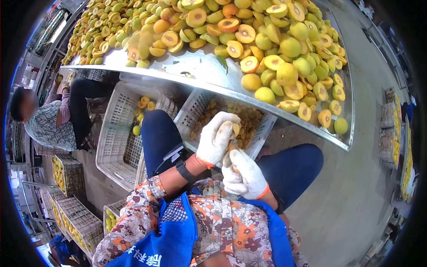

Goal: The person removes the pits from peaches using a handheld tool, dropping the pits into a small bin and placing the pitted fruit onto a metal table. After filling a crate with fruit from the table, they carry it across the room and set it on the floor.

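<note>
My left hand, in a white knitted glove with an orange cuff, is closed around a yellow peach half. Just below it, my right hand, gloved the same way, grips a short slim hand tool. The tool's tip meets the fruit between my fingers; its exact shape is mostly hidden. Both hands are above a white plastic crate between my knees, which holds many small brownish pieces. In front of me, a metal table carries a large heap of halved yellow peaches.
To the left of my knee stands another white crate with a few fruit pieces. A co-worker sits at the far left. Filled crates line the lower left, and stacked crates stand at the right.
</note>
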{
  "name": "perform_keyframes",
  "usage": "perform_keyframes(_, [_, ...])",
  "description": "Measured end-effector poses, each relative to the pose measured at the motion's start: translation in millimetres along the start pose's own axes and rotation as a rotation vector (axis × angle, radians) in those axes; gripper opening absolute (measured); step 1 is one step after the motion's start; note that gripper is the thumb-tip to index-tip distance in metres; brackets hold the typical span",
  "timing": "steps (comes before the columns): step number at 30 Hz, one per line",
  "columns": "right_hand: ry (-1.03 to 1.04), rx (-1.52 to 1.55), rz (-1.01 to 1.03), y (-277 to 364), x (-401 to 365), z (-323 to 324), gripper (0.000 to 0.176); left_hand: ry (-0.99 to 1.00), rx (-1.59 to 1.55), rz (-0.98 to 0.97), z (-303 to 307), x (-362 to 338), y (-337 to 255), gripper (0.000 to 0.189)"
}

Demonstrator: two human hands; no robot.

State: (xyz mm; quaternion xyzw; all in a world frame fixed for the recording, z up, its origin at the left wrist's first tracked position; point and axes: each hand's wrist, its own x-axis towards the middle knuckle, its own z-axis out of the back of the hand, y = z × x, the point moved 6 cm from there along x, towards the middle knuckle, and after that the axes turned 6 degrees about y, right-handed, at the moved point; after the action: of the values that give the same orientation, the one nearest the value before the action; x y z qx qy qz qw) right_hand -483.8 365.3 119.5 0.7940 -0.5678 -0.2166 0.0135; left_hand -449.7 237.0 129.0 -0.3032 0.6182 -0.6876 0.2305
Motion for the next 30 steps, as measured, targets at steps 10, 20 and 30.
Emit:
perform_keyframes(10, [0.183,0.248,-0.098,-4.2,4.6,-0.7,0.035,0.141,-0.115,0.059,7.9,9.7,12.7,0.03])
perform_keyframes(20, [0.409,0.364,-0.191,-12.0,13.8,-22.7,0.036,0.647,-0.281,-0.005,28.3,24.9,-11.4,0.035])
perform_keyframes(30, [0.349,0.031,-0.154,-2.0,19.2,-28.7,0.025,-0.145,-0.899,0.3,35.7,9.9,2.5,0.042])
